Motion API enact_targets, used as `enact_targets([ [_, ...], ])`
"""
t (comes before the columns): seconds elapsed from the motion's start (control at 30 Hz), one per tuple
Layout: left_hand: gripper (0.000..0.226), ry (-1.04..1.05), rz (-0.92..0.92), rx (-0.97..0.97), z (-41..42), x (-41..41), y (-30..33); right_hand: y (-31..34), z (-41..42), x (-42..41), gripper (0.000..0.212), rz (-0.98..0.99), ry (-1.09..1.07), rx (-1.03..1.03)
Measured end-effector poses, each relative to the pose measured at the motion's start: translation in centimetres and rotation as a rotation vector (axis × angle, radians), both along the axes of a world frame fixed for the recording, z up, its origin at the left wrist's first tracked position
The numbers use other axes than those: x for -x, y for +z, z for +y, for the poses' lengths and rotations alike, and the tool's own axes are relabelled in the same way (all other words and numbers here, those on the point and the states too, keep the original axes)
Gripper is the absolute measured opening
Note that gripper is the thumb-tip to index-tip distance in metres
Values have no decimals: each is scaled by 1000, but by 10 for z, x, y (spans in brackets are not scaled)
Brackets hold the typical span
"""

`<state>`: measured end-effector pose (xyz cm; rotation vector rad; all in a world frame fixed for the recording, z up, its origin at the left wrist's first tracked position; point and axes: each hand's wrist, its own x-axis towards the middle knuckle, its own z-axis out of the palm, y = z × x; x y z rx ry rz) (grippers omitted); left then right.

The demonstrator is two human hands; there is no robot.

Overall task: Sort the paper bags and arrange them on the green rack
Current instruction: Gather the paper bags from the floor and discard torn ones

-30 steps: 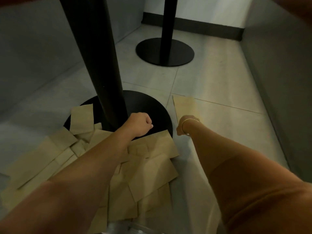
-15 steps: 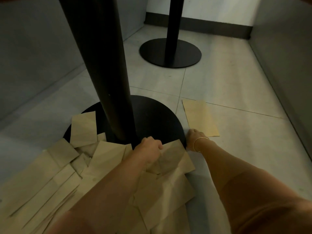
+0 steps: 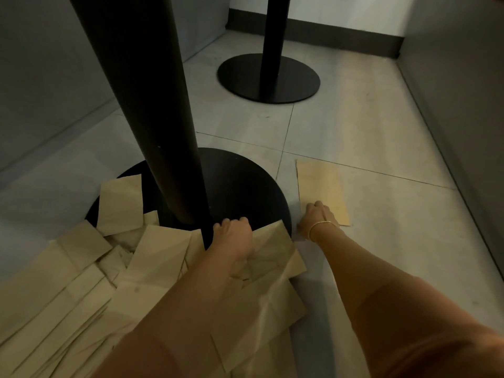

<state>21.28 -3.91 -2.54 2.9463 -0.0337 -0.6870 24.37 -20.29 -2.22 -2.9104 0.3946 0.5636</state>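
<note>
head view: dim floor under a table. loose pile of brown paper bags (image 3: 152, 274) spread flat over the tile floor (image 3: 381, 241) and partly over the round black table base (image 3: 240, 186), fanned around the black table post (image 3: 152, 110). left hand (image 3: 234, 238) sits on top of the pile at its far edge, fingers curled down over the top edge of one paper bag (image 3: 272, 249), so it seems to grip that bag, likely to peel it off the heap. right hand (image 3: 317, 216) rests knuckles-up on the near corner of a single paper bag (image 3: 320, 186) lying flat and alone on the tile, just right of the base; fingers look curled but whether they pinch the bag or only press it i cannot tell. that lone bag set apart reads as the start of a sorted stack, hand holding it in place. second table base (image 3: 268, 77) with its own post well behind. grey wall panels both sides. green rack not in view, so sorting looks early, nothing racked yet.
</note>
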Motion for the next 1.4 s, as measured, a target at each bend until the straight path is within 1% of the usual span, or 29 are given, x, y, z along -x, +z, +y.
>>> enact_targets([
  [0.1, 34, -48, -2, -71, -2, -3, -1, -4, 0, 0, 46, -21, -18, -28],
  [0.17, 31, -56, -8, -85, -4, -3, -1, -4, -1, 0, 44, -30, -24, -15],
  [0.27, 30, 2, -39, 35, -7, -1, -1, -1, -6, 0, 42, 19, -26, 9],
  [0.33, 36, 51, -60, 137, -7, 0, 1, 1, -10, 0, 38, 36, 3, 41],
  [0.37, 42, 64, -58, 171, -7, 0, 3, -2, -12, -1, 36, 14, 20, 53],
  [0.43, 47, 73, -22, 198, -7, -1, 5, 1, -11, -1, 35, -27, 23, 74],
  [0.5, 40, 71, 40, 173, -6, -3, 6, -3, -14, -3, 35, -39, 13, 55],
  [0.57, 30, 50, 77, 134, -7, -4, 6, -4, -16, -5, 38, -15, -6, 46],
  [0.63, 24, 17, 64, 132, -8, -6, 5, 0, -16, -6, 53, 17, 20, 44],
  [0.67, 23, 9, 54, 139, -8, -6, 4, -1, -16, -8, 62, 1, 49, 48],
  [0.7, 24, 11, 47, 146, -8, -6, 4, 1, -16, -9, 65, -10, 70, 67],
  [0.9, 27, 18, 44, 147, -10, -11, 0, 0, -17, -15, 43, -14, 121, 121],
  [1.03, 25, 20, -17, 136, -11, -10, 0, -2, -20, -15, 32, -46, 150, 134],
  [1.2, 7, 8, -46, 126, -9, -7, -2, -5, -19, -10, 35, -81, 49, 76],
  [1.33, 7, -43, -79, 102, -9, -1, 1, -4, -14, 6, 35, -86, -85, 5],
  [1.4, 7, -65, -105, 129, -7, 3, 4, -3, -12, 19, 33, -82, -157, -45],
])
